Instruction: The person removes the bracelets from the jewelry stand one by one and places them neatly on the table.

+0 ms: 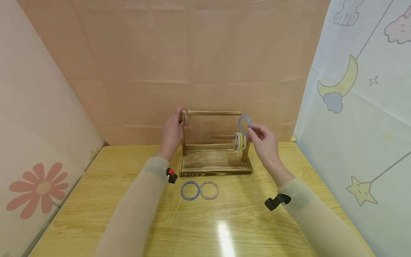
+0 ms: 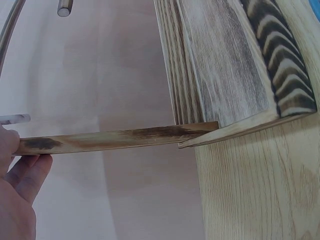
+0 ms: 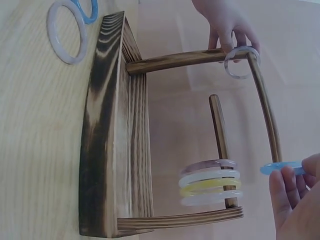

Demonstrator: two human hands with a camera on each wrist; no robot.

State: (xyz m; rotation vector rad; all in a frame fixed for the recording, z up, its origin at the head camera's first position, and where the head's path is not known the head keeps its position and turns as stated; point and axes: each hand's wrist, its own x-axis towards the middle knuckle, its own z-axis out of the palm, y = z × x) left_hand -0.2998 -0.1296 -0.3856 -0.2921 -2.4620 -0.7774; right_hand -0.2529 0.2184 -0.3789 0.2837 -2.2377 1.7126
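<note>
A dark-grained wooden bangle rack (image 1: pixel 216 173) stands on the table with two bars at different heights. My left hand (image 1: pixel 171 132) grips the top of its left post (image 2: pixel 110 141), thumb and fingers on opposite sides. Beside that hand a greyish translucent bangle (image 3: pixel 226 70) hangs on the upper bar (image 1: pixel 213 113). My right hand (image 1: pixel 264 142) pinches a blue bangle (image 3: pixel 272 168) between thumb and fingers, right at the upper bar's free end. Several bangles, including a yellow bangle (image 3: pixel 187 190), sit together on the lower bar (image 3: pixel 218 120) near the right post.
In front of the rack, another blue bangle (image 1: pixel 182 190) and a pale pinkish bangle (image 1: pixel 218 190) lie side by side on the wood-grain table (image 1: pixel 257 221). A tan cloth backdrop (image 1: pixel 192 53) rises behind, with printed pale panels at both sides.
</note>
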